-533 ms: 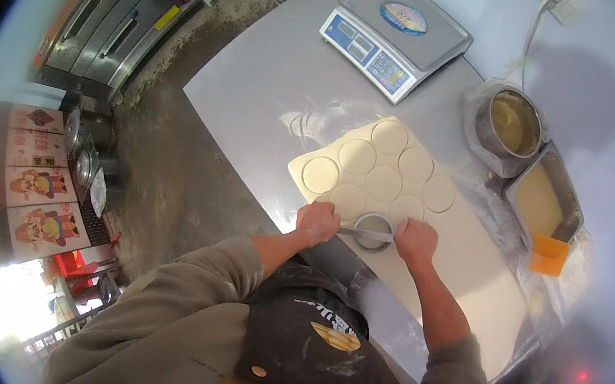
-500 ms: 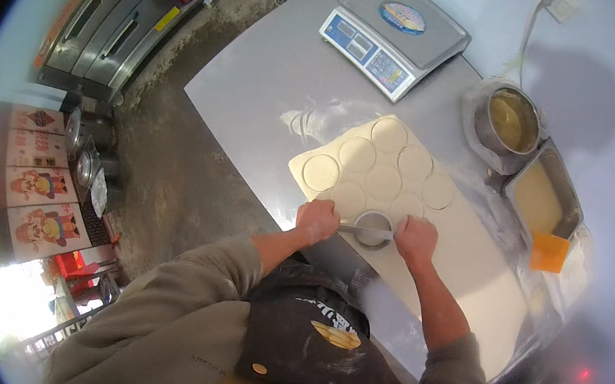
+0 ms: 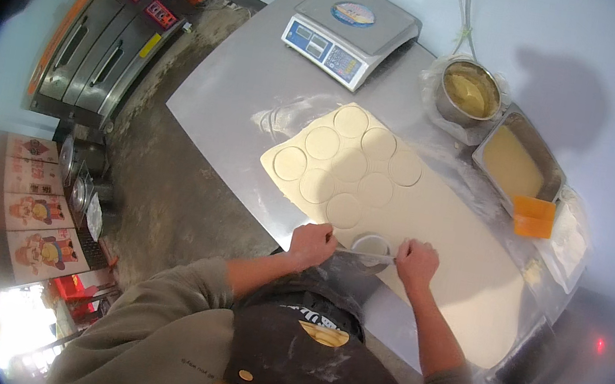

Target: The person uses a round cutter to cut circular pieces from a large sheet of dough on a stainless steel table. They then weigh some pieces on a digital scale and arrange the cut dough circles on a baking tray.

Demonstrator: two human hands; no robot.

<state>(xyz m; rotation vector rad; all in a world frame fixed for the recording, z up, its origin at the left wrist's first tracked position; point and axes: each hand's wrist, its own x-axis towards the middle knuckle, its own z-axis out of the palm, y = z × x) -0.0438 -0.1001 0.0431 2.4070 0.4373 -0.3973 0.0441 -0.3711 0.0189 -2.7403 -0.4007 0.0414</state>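
A large floured sheet of dough (image 3: 450,255) lies on the metal table, with several round outlines pressed into its left part. My left hand (image 3: 311,245) and my right hand (image 3: 415,264) are closed on opposite ends of the straight bar of a round ring cutter (image 3: 371,245). The ring sits between my fists, close to the dough's near edge, and looks a little tilted. Whether its rim touches the dough I cannot tell. Just beyond it, to the left, is a cut circle (image 3: 343,210).
At the table's far end stands a digital scale (image 3: 354,26). Along the wall are a metal pot (image 3: 468,93), a rectangular pan (image 3: 518,157) of pale yellow contents and an orange scraper (image 3: 533,218). A deck oven (image 3: 101,47) and lidded pots (image 3: 84,157) stand across the floor at left.
The cutter has come off the spot where it stood, and a round outline shows there. Both hands have carried it right and nearer to me. The whole view has also shifted.
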